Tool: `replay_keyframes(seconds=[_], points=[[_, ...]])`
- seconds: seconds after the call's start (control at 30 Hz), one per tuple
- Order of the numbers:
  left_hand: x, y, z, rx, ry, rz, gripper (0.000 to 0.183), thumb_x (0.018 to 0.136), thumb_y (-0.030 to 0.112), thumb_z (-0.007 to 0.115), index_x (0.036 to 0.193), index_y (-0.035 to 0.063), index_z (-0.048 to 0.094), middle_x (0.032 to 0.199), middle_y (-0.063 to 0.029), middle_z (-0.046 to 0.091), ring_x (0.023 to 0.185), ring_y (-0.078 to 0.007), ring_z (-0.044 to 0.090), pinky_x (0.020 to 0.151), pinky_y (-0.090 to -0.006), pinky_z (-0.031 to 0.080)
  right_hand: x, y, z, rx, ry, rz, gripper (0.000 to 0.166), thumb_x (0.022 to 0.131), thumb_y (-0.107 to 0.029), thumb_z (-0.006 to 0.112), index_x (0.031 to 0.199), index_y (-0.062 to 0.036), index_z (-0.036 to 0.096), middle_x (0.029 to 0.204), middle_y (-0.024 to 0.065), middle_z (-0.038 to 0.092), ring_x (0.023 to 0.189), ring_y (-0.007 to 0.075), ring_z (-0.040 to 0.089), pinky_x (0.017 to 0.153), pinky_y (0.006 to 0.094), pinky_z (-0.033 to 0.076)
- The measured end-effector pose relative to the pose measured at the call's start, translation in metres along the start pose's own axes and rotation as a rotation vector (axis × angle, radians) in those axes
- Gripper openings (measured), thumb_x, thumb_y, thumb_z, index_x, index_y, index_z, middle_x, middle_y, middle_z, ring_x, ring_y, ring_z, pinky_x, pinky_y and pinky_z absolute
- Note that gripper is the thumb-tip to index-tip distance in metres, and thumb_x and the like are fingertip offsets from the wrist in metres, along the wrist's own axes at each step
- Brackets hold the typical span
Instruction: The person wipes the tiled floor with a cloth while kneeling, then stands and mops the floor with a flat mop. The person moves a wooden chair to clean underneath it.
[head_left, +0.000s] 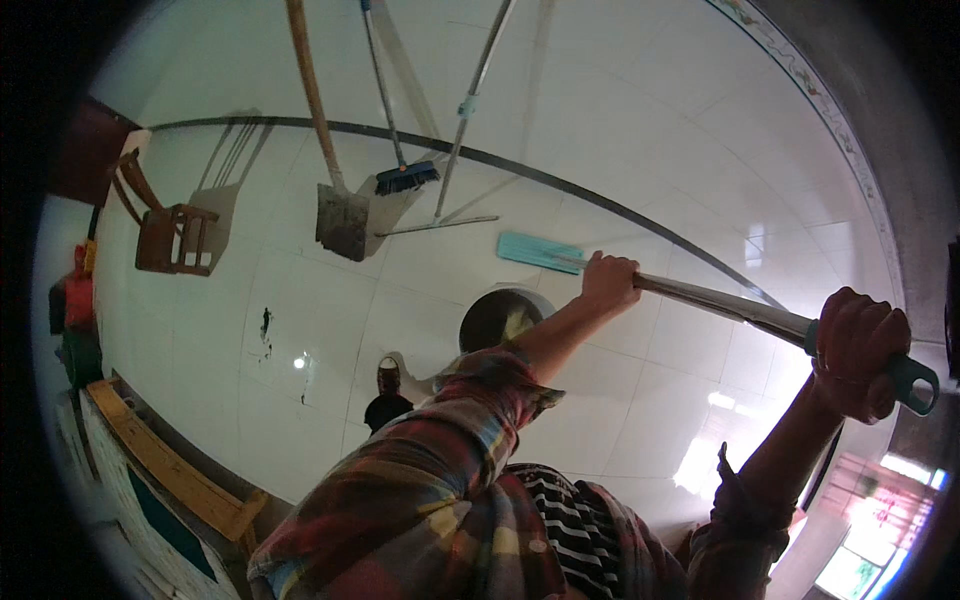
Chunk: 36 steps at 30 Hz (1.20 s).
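A flat mop with a metal handle (720, 304) slants across in front of me. My right hand (862, 356) is wrapped around its upper end, just below a green end cap with a hanging loop (919, 386). Lower down, my left hand (609, 283) grips the same handle, close to the turquoise mop head (529, 249). The mop head appears over the white tiled floor; whether it touches the tiles I cannot tell. Partly behind my left forearm is a round bucket (487, 319) with a dark inside, something yellowish showing in it.
A shovel (343, 221), a blue push broom (406, 178) and a floor squeegee (439, 223) stand beyond the bucket. At left are a small wooden chair (157, 236) and a wooden-edged piece of furniture (172, 465). A dark strip (555, 176) crosses the floor, and black marks (265, 322) show on the tiles.
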<state>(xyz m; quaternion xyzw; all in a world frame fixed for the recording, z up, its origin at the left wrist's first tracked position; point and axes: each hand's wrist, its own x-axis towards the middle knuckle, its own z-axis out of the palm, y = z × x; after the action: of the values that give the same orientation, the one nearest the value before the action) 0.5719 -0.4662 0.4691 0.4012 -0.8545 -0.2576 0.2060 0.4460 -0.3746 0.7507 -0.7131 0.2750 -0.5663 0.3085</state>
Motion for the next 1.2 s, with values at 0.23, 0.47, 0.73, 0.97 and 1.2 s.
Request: replay_keyframes(seconds=[0.23,0.47,0.73,0.97,1.2], points=[[-0.054,-0.025,-0.056,0.126,0.098,-0.114,0.012,0.065,0.02,0.053,0.066,0.0083,0.057,0.062,-0.0083,0.056,0.064,-0.0263,0.055,0.065,-0.037,0.04,0.03,0.01,0.005,0.251,-0.15,-0.062,0.022,0.079,-0.025,0.048,0.063,-0.0123,0.039,0.047,-0.0012,0.042,0.04,0.0069,0.04,0.048,0.021,0.035],[-0.128,-0.037,-0.076,0.093,0.234,-0.286,0.014,0.064,0.018,0.057,0.069,0.0059,0.057,0.069,-0.0102,0.056,0.069,-0.0278,0.053,0.064,-0.0395,0.042,0.029,0.013,0.049,0.605,-0.247,-0.097,0.02,0.073,-0.019,0.056,0.06,-0.0145,0.042,0.043,-0.0062,0.042,0.035,0.0022,0.04,0.041,0.0157,0.033],[-0.239,-0.089,-0.114,0.181,0.291,-0.621,0.01,0.063,0.015,0.056,0.067,0.0061,0.054,0.066,-0.0101,0.053,0.07,-0.0299,0.051,0.063,-0.041,0.042,0.01,0.06,0.134,1.051,-0.31,0.05,0.017,0.07,-0.017,0.055,0.062,-0.0109,0.041,0.05,-0.0014,0.043,0.039,0.0077,0.04,0.044,0.0205,0.038],[-0.304,-0.107,-0.118,0.102,0.488,-0.55,0.011,0.058,0.009,0.058,0.063,0.0105,0.048,0.06,-0.0087,0.052,0.062,-0.0301,0.05,0.063,-0.0398,0.039,-0.014,0.027,0.192,0.877,-0.25,0.037,0.024,0.067,-0.023,0.061,0.06,-0.0099,0.042,0.049,-0.0004,0.043,0.04,0.0115,0.042,0.047,0.0225,0.038],[-0.289,-0.001,-0.055,-0.003,0.646,-0.451,0.021,0.062,0.024,0.065,0.064,0.0091,0.049,0.061,-0.0089,0.05,0.062,-0.029,0.049,0.057,-0.0398,0.039,-0.059,-0.008,0.008,1.639,0.214,-0.261,0.022,0.056,-0.017,0.067,0.048,-0.0133,0.046,0.044,-0.0026,0.051,0.036,0.0063,0.047,0.035,0.0158,0.038]])
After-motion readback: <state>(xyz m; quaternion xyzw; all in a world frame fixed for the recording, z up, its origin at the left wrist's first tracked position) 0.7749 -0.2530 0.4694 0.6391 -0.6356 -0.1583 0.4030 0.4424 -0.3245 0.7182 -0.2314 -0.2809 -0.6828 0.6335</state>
